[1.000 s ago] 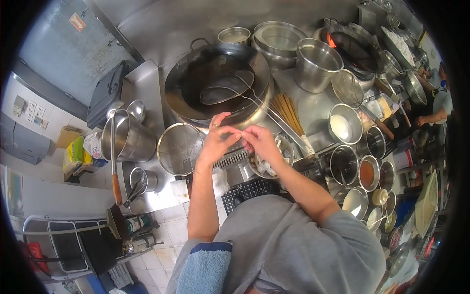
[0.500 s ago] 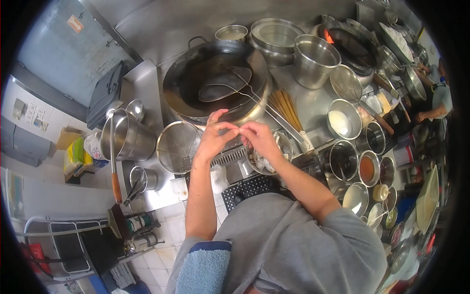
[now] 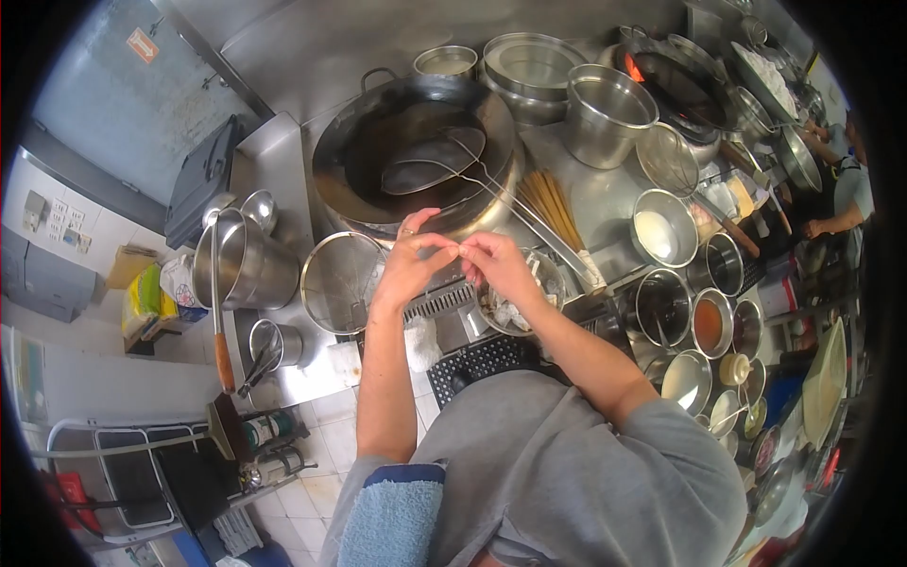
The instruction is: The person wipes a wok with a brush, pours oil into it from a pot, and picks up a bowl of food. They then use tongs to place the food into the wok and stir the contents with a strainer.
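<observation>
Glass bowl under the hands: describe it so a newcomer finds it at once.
Start at the big dark wok holding two wire skimmers. Come down its front rim to the right hand; beneath it sits the small clear glass bowl of pale food pieces. Every other nearby container is opaque steel; this one is see-through.

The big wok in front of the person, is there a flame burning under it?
No, the big wok shows no fire; the only flame glows at the farther wok to the right.

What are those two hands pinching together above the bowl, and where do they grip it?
The left hand and right hand meet fingertip to fingertip above the bowl of pale food pieces. Something tiny may be pinched there, but it is too small to identify.
</observation>
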A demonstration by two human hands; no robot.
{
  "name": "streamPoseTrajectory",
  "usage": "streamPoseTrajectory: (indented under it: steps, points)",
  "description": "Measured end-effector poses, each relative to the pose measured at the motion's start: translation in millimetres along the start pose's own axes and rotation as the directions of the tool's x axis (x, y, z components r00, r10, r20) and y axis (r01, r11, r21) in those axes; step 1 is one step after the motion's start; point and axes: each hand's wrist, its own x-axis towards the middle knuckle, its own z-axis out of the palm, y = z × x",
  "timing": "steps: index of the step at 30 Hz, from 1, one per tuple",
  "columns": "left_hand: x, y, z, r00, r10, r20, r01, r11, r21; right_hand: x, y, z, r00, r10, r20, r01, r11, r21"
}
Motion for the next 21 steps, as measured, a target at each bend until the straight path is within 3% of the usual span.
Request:
streamPoseTrajectory:
  steps: [3, 15, 21]
  points:
    - [1, -1, 2, 1.0, -0.013, -0.01, 0.013, 1.0, -0.01, -2, -5, 1, 0.999, -0.044, -0.022, 0.042, 0.995, -0.091]
    - [-1, 5, -5, 1.0, -0.013, 0.021, 0.014, 0.999, -0.032, 7, 8, 1, 0.999, 0.023, 0.047, -0.029, 0.991, 0.129]
    - [-1, 6, -4, 1.0, -0.008, 0.016, 0.009, 0.998, -0.063, 9, 10, 0, 0.999, 0.01, 0.049, -0.017, 0.989, 0.145]
